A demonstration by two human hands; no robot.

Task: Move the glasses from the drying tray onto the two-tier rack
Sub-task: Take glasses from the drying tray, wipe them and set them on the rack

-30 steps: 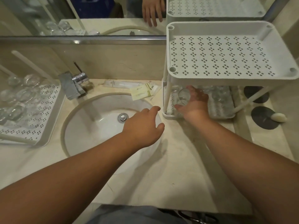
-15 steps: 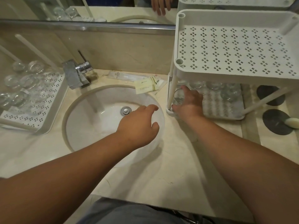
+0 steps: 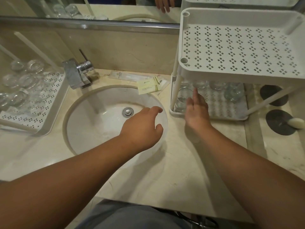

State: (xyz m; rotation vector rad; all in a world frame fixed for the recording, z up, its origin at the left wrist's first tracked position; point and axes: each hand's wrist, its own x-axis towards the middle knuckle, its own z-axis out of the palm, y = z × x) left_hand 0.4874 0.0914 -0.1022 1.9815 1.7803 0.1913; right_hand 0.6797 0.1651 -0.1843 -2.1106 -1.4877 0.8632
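on your left the drying tray (image 3: 54, 103) holds a cluster of glasses (image 3: 24, 86), upturned to drain. your left hand (image 3: 142, 128) hovers over the sink (image 3: 102, 103), fingers loosely curled, holding nothing. your right hand (image 3: 196, 109) is spread flat beside a glass (image 3: 183, 100) standing on the rack's (image 3: 239, 50) lower tier, apparently just set down.

We see pale marble counter (image 3: 148, 179) with round basin (image 3: 92, 129) sunk in, chrome tap (image 3: 77, 73) behind. On it — white drying tray (image 3: 54, 111) far left, two-tier rack (image 3: 175, 90) right of basin, sachets (image 3: 149, 85) by back wall. Far right — two dark round mats (image 3: 279, 122), pale soap (image 3: 297, 123) on nearer one.
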